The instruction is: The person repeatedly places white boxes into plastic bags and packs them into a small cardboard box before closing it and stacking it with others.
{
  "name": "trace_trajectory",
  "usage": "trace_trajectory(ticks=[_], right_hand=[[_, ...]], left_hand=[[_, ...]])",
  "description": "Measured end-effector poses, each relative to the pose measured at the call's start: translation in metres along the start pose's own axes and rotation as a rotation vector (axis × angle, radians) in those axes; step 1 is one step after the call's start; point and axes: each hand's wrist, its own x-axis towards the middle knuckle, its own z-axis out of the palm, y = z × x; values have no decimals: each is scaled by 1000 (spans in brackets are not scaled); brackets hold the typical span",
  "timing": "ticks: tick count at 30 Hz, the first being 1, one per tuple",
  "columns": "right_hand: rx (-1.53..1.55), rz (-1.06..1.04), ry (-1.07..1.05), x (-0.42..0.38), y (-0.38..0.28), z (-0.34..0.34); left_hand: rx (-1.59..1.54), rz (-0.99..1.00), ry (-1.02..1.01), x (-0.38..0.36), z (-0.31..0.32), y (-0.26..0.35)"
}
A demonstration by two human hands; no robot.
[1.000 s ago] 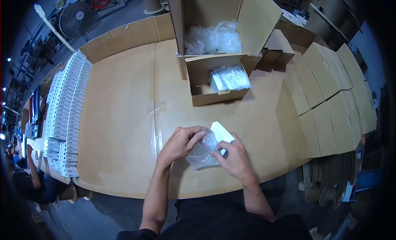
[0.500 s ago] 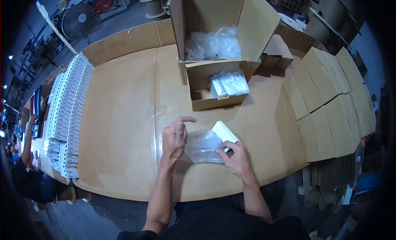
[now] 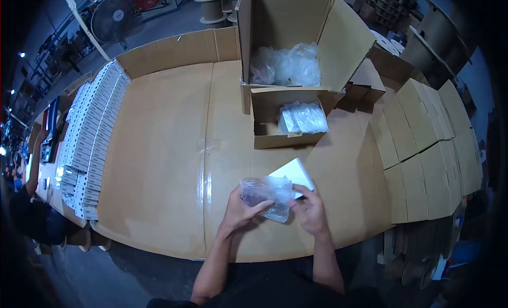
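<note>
A clear plastic bag point(image 3: 269, 190) is held flat in my left hand point(image 3: 241, 208), the thumb lying over its front and the fingers behind. In my right hand point(image 3: 310, 210) is a flat white box point(image 3: 296, 173), tilted and sticking out beyond the fingers. The bag's right edge overlaps the lower left of the white box, and the right fingertips are close to that edge. Slight motion blur covers the right thumb. Both hands are above the cardboard-covered table point(image 3: 159, 165).
Ahead stands a small open carton point(image 3: 288, 143) with wrapped packs point(image 3: 304, 118) inside. Behind it, a tall carton point(image 3: 344, 43) contains loose plastic bags point(image 3: 288, 64). Stacked white boxes point(image 3: 87, 144) line the left edge; brown cartons point(image 3: 423, 149) the right. Another person's arm point(image 3: 35, 159) is far left.
My left hand has gone from raised beside the bag to gripping it. The bag has shifted away from the right fingers' pinch, and the white box has turned.
</note>
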Motion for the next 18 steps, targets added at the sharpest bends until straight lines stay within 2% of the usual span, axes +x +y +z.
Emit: trace_trajectory(ticks=[3,6,13,18], right_hand=[[13,-49,221,15,3,-23],[242,-270,327,38,-27,-15],[383,-195,126,44,-25,-1],[352,-119,86,42,-23,-1]], left_hand=[[-47,-78,-48,-5,1,6],[49,-44,-75,-4,5,-1],[104,-31,-116,-1,8,6],[127,11,-112,1,7,6]])
